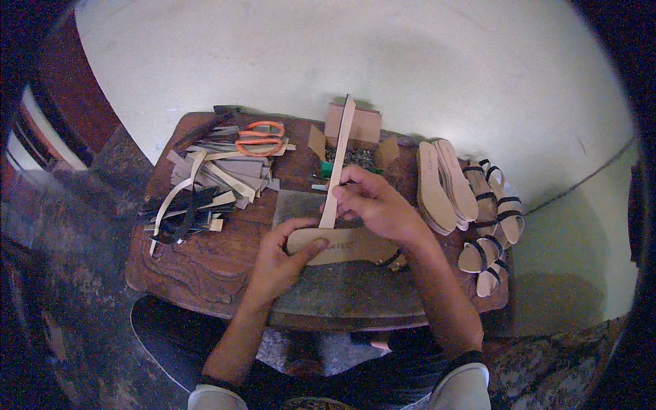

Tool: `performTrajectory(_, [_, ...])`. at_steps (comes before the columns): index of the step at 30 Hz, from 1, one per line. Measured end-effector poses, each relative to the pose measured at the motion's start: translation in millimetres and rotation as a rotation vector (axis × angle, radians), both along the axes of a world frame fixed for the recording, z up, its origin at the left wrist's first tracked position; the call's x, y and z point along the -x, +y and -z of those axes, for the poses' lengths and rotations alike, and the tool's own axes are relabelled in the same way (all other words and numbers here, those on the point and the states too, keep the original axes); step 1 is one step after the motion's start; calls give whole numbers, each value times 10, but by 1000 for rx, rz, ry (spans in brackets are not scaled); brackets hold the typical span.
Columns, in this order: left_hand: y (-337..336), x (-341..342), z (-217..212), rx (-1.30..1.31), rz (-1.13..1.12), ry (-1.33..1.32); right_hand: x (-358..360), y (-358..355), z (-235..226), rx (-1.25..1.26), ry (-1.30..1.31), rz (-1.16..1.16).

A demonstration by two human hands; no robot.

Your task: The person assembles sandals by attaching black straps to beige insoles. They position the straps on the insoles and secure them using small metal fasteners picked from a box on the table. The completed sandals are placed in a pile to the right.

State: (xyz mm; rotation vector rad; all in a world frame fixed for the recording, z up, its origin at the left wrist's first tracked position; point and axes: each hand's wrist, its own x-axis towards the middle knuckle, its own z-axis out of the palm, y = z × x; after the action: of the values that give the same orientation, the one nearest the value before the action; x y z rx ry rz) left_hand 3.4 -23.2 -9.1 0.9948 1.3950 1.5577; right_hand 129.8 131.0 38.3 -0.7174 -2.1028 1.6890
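**Pale strap (343,140) held upright at the edge of a sole (345,251)**

The wooden table (236,256) carries everything, with the wall (287,61) behind it. On its left lies a loose pile of strips (236,179); on its right, a stack of soles (437,188) with finished-looking sandals (509,207) just beside it. At the back an open cardboard box (353,123) holds small dark bits.

The held sole is above the middle of the table, a dark band near its right end. The left hand (287,251) clamps its left end, thumb pressed on top, fingers around the far side and partly hidden. The right hand (363,201) pinches the strap between thumb and fingers; the lower fingertips cannot be made out.

The step looks like lining the strap up with the sole's far edge; whether they touch is unclear. The next move seems to call for a steady left grip and a straight strap end. Smallest, the orange scissors (258,134) rest on the pile.
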Motion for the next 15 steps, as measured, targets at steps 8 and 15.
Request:
performTrajectory(8, [-2,1,-36,67,49,39,10,-48,-15,80,-102,-4])
performTrajectory(15, [-17,14,-55,101,36,71,-28,-145,-115,-26,-174,-104])
